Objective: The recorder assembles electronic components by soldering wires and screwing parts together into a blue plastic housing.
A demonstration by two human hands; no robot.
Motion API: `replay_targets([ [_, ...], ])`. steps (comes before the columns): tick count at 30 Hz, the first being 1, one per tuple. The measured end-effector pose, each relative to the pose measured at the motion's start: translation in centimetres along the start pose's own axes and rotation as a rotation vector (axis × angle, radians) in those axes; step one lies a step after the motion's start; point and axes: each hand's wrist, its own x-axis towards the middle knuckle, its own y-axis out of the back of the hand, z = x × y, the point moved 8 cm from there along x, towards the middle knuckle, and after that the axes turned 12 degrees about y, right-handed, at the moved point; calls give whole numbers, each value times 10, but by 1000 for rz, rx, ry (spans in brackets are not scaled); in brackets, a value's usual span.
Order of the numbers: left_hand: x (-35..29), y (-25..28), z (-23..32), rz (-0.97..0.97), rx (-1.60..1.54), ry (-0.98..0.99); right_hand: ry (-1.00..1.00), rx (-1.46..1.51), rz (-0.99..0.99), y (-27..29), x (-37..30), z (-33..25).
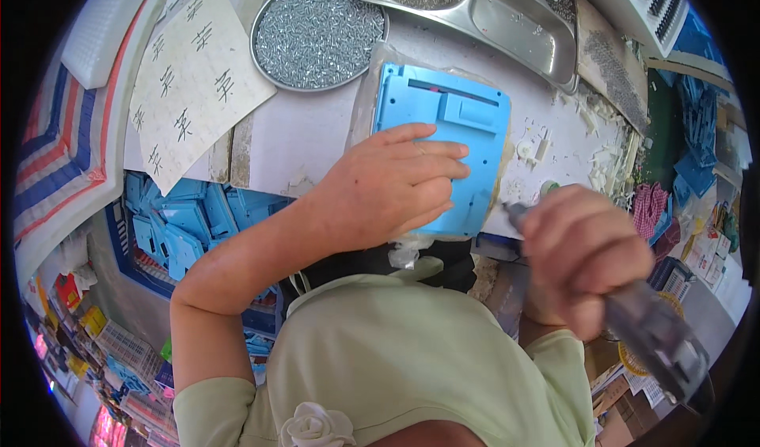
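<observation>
A light blue plastic housing lies on a pad wrapped in clear plastic at the table's near edge. My left hand rests flat across the left part of the housing, its fingers stretched out. To the right of it, my right hand is closed round a dark power screwdriver, blurred by motion. The tool's tip points up and left, just off the housing's lower right corner, and its thick end reaches down to the right. Small holes and a raised rectangular block show on the housing's face.
A round metal tray of small screws stands beyond the housing, beside a divided steel tray. Handwritten paper lies at left. White plastic bits litter the right side. A crate of blue parts sits lower left.
</observation>
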Motion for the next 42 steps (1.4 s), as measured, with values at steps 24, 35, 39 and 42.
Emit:
replay_targets([
  [24,-1,-2,3,-3,-6,9,-3,-26,80,16,7,14],
  [35,1,-2,1,-36,-43,40,-47,-5,-90,12,15,34],
  [39,0,-3,2,-27,-39,17,110,50,-40,37,42,10],
  [42,3,-3,1,-36,-22,19,67,-35,59,48,50,39],
])
